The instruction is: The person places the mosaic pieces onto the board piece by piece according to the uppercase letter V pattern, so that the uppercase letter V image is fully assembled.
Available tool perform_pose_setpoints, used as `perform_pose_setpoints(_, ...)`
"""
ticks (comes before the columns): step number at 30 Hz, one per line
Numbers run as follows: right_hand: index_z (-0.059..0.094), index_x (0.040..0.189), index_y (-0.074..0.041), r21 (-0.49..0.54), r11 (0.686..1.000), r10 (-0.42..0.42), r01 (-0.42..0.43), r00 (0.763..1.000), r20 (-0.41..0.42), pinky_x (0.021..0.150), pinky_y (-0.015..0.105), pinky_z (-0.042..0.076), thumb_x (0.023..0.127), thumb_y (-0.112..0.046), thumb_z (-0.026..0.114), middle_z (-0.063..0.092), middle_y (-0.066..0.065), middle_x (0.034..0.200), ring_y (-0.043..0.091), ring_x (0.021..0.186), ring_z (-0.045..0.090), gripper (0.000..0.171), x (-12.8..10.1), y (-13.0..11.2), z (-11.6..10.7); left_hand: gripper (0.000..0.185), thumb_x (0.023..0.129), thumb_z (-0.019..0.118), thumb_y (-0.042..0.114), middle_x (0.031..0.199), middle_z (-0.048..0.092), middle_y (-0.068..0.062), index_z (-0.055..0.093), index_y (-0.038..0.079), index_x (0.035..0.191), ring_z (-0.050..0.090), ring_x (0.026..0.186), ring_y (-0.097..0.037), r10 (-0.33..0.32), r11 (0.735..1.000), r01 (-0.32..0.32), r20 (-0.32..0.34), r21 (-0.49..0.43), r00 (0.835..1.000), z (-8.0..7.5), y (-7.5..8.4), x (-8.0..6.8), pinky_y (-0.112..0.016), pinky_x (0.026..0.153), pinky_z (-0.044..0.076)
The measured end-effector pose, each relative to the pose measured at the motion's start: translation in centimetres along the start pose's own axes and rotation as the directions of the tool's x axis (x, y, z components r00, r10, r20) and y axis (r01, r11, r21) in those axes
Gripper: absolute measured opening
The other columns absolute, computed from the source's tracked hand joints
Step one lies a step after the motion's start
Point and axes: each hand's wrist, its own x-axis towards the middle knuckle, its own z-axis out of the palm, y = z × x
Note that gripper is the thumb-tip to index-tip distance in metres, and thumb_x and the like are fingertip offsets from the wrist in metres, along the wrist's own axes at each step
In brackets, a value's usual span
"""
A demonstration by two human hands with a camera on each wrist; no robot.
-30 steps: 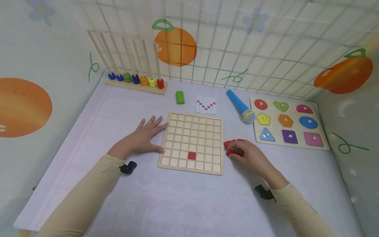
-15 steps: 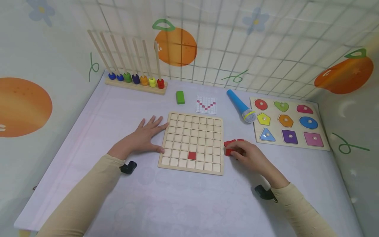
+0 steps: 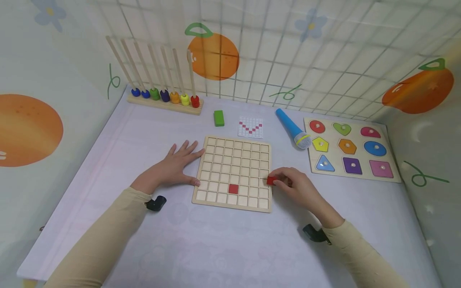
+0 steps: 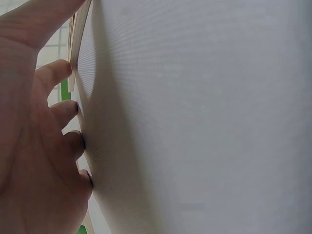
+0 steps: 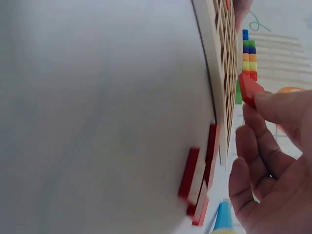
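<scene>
1. A red tile is pinched between the thumb and fingers of the right hand, held over the right edge of the wooden grid board.
2. A second red tile is set in the board, fourth from the left, second row from the near edge.
3. The left hand is spread, fingers loose, with the board's left edge touched by thumb and index finger.
4. Other red tiles are gathered on the table, just beside the board's right edge.
5. Toward the table's far edge, a green block, a patterned card and a blue microphone are laid.
6. A peg stacker is stood near the far left corner; a shape puzzle is placed toward the far right.
</scene>
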Motion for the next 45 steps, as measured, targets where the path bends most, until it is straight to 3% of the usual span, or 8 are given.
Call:
perform_pose_setpoints(10, 0.071, 0.117, -0.017, 0.072, 0.997, -0.036, 0.035, 0.999, 0.001, 0.095, 0.040, 0.057, 0.094, -0.011, 0.074, 0.070, -0.004, 0.116, 0.016, 0.105, 0.063, 0.024, 1.3, -1.7, 1.3, 0.114, 0.076, 0.077, 0.069, 0.171, 0.001, -0.007, 0.021, 0.024, 0.164, -0.009, 0.156, -0.032, -0.005, 1.000, 0.005, 0.003, -0.004, 1.000, -0.1, 0.1, -0.1, -0.056, 0.123, -0.010)
perform_pose_setpoints(18, 0.072, 0.117, -0.020, 0.088, 0.996, -0.020, 0.019, 1.000, 0.013, 0.084, 0.035, 0.057, 0.095, -0.016, 0.074, 0.070, -0.007, 0.112, 0.016, 0.094, 0.062, 0.023, 2.5, -3.8, 3.0, 0.114, 0.075, 0.076, 0.070, 0.171, 0.002, -0.007, 0.022, 0.025, 0.164, -0.009, 0.156, -0.033, -0.003, 1.000, 0.003, 0.000, -0.002, 1.000, 0.1, -0.1, 0.0, -0.056, 0.123, -0.010)
perform_pose_setpoints(35, 0.073, 0.117, -0.022, 0.115, 0.993, -0.045, 0.038, 0.997, 0.059, 0.086, 0.030, 0.056, 0.095, -0.017, 0.073, 0.068, -0.010, 0.106, 0.012, 0.093, 0.061, 0.022, 4.9, -6.3, 6.3, 0.113, 0.076, 0.077, 0.069, 0.171, 0.002, -0.008, 0.021, 0.025, 0.164, -0.009, 0.156, -0.034, 0.008, 1.000, -0.008, 0.002, 0.000, 1.000, -0.1, 0.0, 0.0, -0.056, 0.123, -0.010)
perform_pose_setpoints(45, 0.073, 0.117, -0.022, 0.054, 0.998, -0.028, 0.025, 0.998, 0.062, 0.083, 0.027, 0.055, 0.096, -0.017, 0.072, 0.068, -0.010, 0.103, 0.011, 0.092, 0.060, 0.021, 5.5, -7.3, 7.2, 0.114, 0.075, 0.076, 0.071, 0.171, 0.002, -0.007, 0.021, 0.026, 0.164, -0.009, 0.156, -0.033, -0.003, 1.000, 0.003, 0.002, 0.006, 1.000, 0.1, -0.1, 0.1, -0.056, 0.123, -0.010)
